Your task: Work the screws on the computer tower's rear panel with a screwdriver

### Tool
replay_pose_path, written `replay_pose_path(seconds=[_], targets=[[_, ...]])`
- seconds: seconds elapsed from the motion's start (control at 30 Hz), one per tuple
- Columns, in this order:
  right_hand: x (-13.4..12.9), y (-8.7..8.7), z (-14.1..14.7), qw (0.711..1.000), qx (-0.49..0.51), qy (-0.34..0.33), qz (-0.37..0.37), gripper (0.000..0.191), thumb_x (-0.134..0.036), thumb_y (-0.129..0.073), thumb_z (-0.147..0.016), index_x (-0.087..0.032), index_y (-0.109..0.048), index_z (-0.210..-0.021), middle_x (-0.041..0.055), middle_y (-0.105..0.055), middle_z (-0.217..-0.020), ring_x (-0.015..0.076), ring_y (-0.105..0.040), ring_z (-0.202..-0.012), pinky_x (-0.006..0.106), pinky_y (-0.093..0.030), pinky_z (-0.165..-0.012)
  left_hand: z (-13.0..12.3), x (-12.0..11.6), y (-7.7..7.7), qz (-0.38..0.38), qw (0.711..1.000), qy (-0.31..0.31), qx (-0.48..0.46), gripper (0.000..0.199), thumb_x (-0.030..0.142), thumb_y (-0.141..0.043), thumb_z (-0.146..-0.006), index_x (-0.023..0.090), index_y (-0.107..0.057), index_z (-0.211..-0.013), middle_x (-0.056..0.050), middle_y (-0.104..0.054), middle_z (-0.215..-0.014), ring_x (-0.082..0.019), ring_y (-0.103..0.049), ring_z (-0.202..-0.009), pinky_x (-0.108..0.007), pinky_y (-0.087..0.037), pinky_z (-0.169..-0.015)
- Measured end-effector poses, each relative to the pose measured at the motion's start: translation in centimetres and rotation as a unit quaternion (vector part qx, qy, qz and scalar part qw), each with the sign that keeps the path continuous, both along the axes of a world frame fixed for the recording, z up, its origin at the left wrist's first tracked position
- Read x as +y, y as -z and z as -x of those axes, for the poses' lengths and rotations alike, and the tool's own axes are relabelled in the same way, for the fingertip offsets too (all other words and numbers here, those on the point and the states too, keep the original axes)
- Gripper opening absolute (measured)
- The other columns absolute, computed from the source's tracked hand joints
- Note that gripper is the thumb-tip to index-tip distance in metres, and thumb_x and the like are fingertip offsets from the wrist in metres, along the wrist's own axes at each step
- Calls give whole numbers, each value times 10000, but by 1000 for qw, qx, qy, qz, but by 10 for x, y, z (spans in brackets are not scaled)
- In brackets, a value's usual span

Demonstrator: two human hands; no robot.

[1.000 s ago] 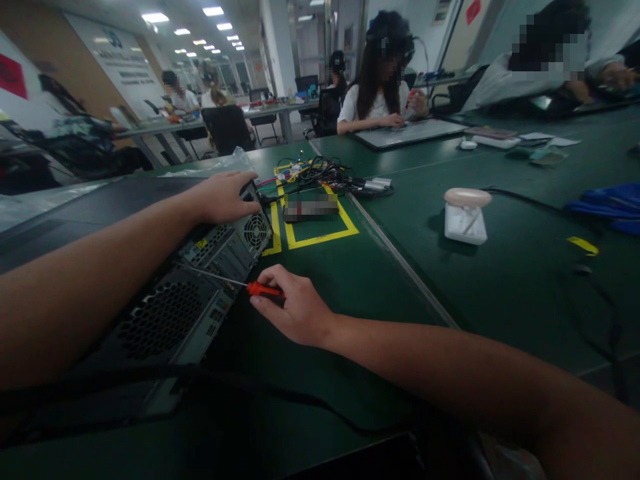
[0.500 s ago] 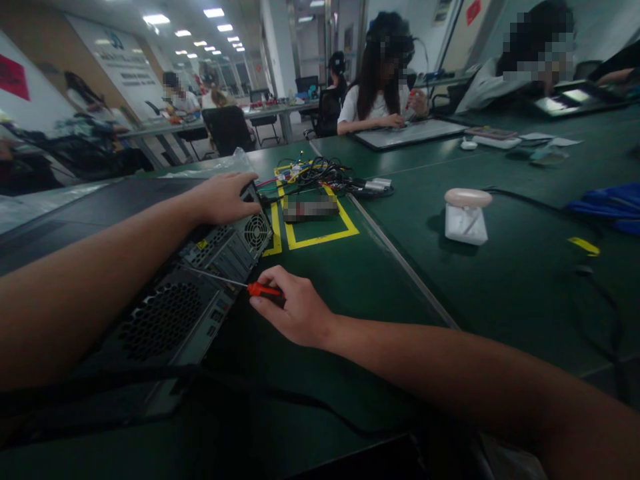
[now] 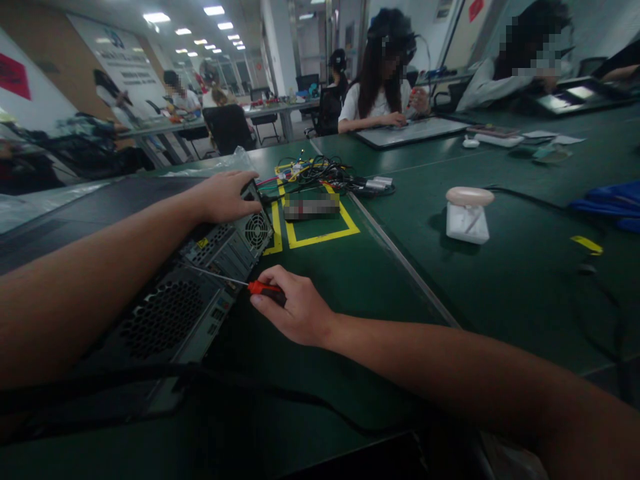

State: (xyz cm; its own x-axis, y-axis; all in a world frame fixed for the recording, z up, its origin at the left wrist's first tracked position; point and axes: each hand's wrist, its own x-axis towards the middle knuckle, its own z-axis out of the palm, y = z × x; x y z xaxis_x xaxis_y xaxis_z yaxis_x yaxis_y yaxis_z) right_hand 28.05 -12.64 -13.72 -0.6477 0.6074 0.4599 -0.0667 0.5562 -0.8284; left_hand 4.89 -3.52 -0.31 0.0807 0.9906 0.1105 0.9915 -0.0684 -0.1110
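A black desktop computer case lies on its side at the left, its vented rear panel facing me. Flat across the case's far top corner rests my left hand, fingers stretched out and thumb apart. My right hand is closed around the red and black handle of a screwdriver. The thin shaft points left to the rear panel, and its tip is at the panel near the expansion slots. Whether the tip sits in a screw is too small to tell.
Tangled cables lie beyond the yellow tape square on the green table. Further right are a white box with a pinkish lid and blue cloth. A black strap crosses the foreground. People sit across the table.
Both hands and the screwdriver stay nearly where they were. In the background at left, a person has shifted to the right.
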Motion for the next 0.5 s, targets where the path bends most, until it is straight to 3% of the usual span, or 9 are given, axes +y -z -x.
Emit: replay_pose_path(seconds=[0.37,0.5], targets=[[2,5,3,999,7,4,-31,278,-454,-555,-1099,-204,-677,-1096,54,-719,-990,192,-654,-853,356,-529,-833,2,1,0,3,1000,0,-4,883,512,-602,-956,116,-433,-1726,-182,-543,-1687,-399,-491,-1561,-453,-368,-1305],[1,3,2,1000,8,-4,-4,247,-447,-599,-1065,-213,-643,-1130,34,-707,-957,189,-659,-833,341,-535,-788,1,0,-2,9,1000,-6,-6,896,526,-608,-934,136,-443,-1724,-165,-562,-1671,-403,-493,-1555,-462,-372,-1305]])
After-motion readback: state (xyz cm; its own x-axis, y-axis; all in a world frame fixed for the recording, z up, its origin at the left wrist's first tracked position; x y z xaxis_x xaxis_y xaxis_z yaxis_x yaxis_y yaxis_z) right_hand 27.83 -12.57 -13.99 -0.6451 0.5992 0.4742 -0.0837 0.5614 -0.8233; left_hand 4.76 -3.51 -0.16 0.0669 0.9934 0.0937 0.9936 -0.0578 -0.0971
